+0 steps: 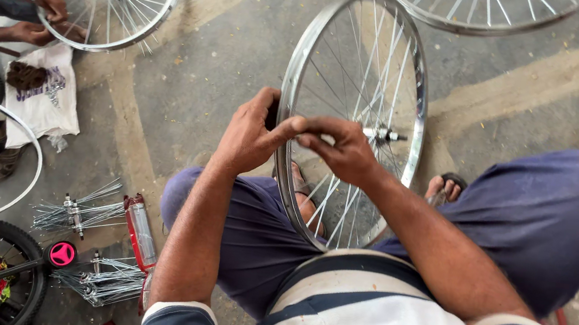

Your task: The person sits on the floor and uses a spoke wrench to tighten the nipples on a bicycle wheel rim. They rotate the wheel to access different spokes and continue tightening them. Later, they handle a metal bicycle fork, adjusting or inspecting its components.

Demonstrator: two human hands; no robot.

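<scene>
Bare forearms, striped shirt, blue trousers, sandals.

The person wears a short-sleeved shirt (373,322) in broad navy and white stripes, its sleeves ending above the elbows, so both forearms are bare. The left hand (248,135) and right hand (343,151) carry no gloves, rings or watch. Loose dark blue trousers (551,212) cover both legs to about the knee, the cloth creased. Dark strapped sandals (450,185) show on the feet, toes uncovered.

Left hand (252,135): raised, fingers curled, thumb extended rightward. Right hand (343,151): fingers pinched, forefinger meeting left thumb. Both forearms bare, angled inward, elbows bent.
</scene>
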